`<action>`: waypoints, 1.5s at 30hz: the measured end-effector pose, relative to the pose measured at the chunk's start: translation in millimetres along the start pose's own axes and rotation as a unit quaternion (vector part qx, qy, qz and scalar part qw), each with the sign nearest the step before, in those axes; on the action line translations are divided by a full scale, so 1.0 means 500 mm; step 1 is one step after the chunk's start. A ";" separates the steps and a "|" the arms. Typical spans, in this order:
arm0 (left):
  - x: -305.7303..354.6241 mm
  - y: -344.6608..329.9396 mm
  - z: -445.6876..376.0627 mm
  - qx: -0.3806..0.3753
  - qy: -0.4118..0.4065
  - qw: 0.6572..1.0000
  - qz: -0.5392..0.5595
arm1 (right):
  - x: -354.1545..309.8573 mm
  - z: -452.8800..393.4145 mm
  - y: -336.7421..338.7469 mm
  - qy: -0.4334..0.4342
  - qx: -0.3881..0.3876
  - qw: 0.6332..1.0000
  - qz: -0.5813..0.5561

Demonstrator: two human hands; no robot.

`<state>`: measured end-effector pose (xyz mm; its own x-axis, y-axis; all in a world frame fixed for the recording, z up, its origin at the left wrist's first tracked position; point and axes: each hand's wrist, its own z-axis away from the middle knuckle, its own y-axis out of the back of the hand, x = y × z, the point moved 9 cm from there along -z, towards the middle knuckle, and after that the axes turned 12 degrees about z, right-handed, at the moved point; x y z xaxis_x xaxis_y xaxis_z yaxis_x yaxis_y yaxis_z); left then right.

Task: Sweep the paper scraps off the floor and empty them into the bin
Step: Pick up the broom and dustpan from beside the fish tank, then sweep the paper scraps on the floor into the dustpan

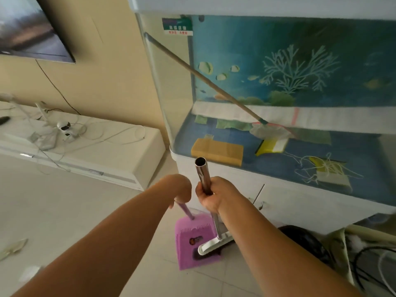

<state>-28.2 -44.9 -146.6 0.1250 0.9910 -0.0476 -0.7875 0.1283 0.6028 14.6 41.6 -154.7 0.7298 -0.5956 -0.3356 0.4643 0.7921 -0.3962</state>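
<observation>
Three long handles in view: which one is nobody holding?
The wooden net pole inside the fish tank; the hands grip the metal broom handle and purple dustpan handle.

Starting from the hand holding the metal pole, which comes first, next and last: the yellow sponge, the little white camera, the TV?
From the right hand:
1. Yellow sponge, just above it, inside the tank.
2. Little white camera, off to the left on the low cabinet.
3. TV, farthest, top left on the wall.

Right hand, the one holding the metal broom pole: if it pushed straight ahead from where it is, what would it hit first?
Probably the white cabinet front under the fish tank, which stands just beyond the right hand. Depth is hard to judge in this wide-angle view.
</observation>
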 end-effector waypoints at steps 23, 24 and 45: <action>-0.613 -0.666 0.396 -0.082 0.199 0.605 0.767 | 0.604 0.140 -0.346 -0.068 -0.175 0.700 0.689; -0.624 -0.699 0.406 -0.079 0.202 0.578 0.787 | 0.640 0.142 -0.356 -0.081 -0.176 0.703 0.684; -0.714 -0.858 0.362 0.062 0.262 0.240 0.933 | 0.804 -0.007 -0.484 -0.029 -0.201 0.501 0.841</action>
<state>374.5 -460.5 -244.2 -0.4933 -0.8075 0.3235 0.8500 -0.5265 -0.0182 193.7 -390.0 -196.8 -0.0630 0.8840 -0.4632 -0.9626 0.0687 0.2621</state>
